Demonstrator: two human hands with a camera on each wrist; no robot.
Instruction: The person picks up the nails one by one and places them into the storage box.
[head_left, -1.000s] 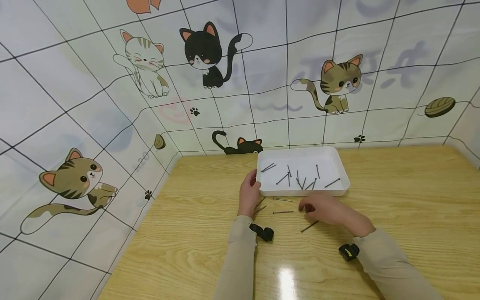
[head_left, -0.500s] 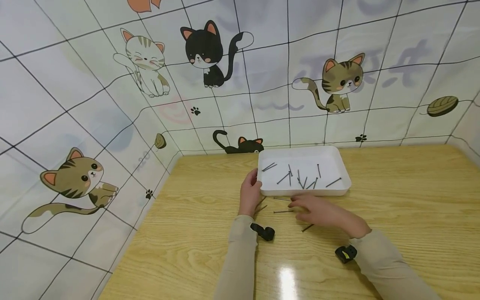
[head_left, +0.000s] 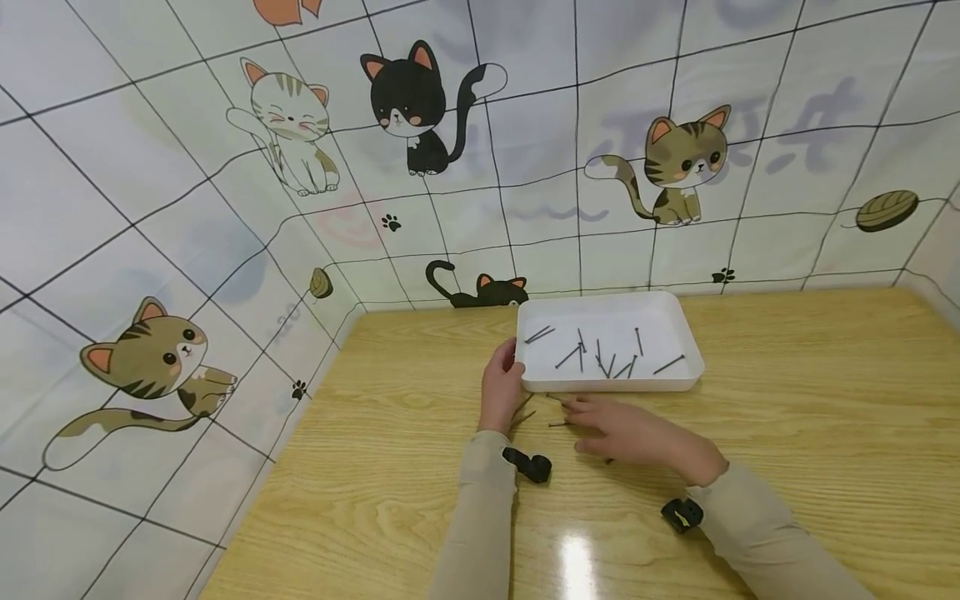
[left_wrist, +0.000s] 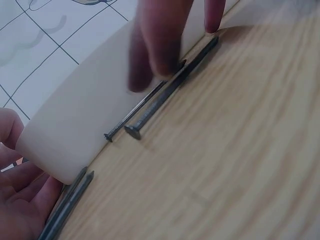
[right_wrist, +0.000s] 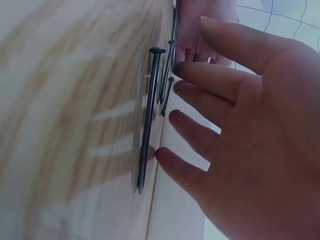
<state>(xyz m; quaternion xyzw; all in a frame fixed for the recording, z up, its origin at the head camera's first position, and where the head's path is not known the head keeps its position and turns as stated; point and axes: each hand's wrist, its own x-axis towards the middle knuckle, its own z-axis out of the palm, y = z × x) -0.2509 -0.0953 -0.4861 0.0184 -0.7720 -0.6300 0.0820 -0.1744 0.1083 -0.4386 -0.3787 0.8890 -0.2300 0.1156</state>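
A white rectangular tray [head_left: 592, 315] with several nails [head_left: 670, 364] in it stands on the table. My left hand [head_left: 501, 392] grips its near left corner, thumb at the rim. Two nails [left_wrist: 70, 202] lie on the wood by that hand. My right hand [head_left: 633, 435] is spread low over the table in front of the tray, its fingers straight and parted. In the left wrist view its fingertips are right at two more nails: a thicker nail [left_wrist: 162, 100] and a thinner nail [left_wrist: 131, 116]. Another nail [right_wrist: 149, 120] shows close up in the right wrist view, mostly hidden by the hand in the head view.
The wooden table [head_left: 360, 467] reaches a wall covering [head_left: 540, 150] printed with cats and grid lines at the back and left. Each wrist wears a black camera, as the left wrist camera [head_left: 531, 467] shows.
My right hand has moved left across the table, over the loose nails, and its curled fingers have spread out. My left hand stays at the tray's corner.
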